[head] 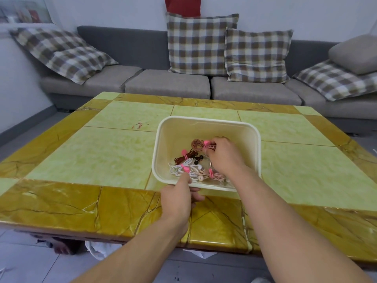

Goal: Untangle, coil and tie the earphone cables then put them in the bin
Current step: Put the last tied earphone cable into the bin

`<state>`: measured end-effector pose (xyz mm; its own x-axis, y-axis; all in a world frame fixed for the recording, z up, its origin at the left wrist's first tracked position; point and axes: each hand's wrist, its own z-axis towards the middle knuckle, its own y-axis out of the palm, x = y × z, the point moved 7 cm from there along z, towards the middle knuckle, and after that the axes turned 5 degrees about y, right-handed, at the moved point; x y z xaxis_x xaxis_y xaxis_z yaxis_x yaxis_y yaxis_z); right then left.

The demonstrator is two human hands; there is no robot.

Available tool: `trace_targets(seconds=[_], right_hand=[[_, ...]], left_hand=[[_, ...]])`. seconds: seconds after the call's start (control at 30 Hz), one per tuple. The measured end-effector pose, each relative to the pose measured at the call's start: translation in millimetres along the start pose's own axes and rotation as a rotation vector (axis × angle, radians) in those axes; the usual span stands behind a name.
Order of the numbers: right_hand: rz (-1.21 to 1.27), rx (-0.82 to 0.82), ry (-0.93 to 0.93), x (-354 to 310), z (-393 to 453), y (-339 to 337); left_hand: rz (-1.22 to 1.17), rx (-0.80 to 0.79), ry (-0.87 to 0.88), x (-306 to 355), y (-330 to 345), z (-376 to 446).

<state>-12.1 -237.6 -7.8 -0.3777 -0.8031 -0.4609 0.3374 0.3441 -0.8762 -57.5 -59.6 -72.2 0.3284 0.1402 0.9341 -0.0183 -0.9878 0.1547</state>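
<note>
A cream plastic bin (206, 121) stands on the tiled table. Inside it my right hand (223, 154) pinches a coiled rose-gold earphone cable (197, 144) bound with a pink tie, holding it over the bin's middle. On the bin floor lie a dark red coil (183, 157), a white coil (181, 167) and another rose-gold coil (214, 175), each with a pink tie. My left hand (179, 198) grips the bin's near rim, thumb inside, fingers curled under the outside.
The green and amber tiled table (98, 152) has small red marks (138, 125) left of the bin. A grey sofa (167, 84) with checked cushions runs behind the table. White and dark things (95, 250) lie on the floor under the near edge.
</note>
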Motion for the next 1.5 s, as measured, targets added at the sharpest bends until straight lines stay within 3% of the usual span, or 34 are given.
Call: trace_targets(seconds=[0.3,0.43,0.63,0.73,0.9,1.0,1.13,1.37,1.5], right_hand=[[-0.105,-0.017,0.084,4,5,-11],[-0.038,0.003,0.097,1,0,-20],[-0.030,0.363,-0.038,-3,-23,-69],[-0.084,0.438,0.078,24,-23,-86],[0.384,0.202,0.277,68,-15,-79],[0.425,0.146,0.293,72,-18,-73],[0.508,0.125,0.407,79,-23,-63],[1.036,-0.116,0.441,28,-47,-12],[1.266,-0.249,0.437,-4,-52,11]], left_hand=[[-0.029,0.037,0.017,2,5,3],[-0.045,0.024,0.045,7,10,4],[-0.123,0.034,0.073,26,13,17],[-0.125,0.043,0.090,36,12,25],[-0.119,0.018,0.082,48,7,44],[-0.099,-0.044,0.135,49,9,53],[-0.041,-0.120,0.329,52,13,59],[0.028,-0.133,0.410,50,-1,63],[0.054,-0.031,0.369,56,-15,78]])
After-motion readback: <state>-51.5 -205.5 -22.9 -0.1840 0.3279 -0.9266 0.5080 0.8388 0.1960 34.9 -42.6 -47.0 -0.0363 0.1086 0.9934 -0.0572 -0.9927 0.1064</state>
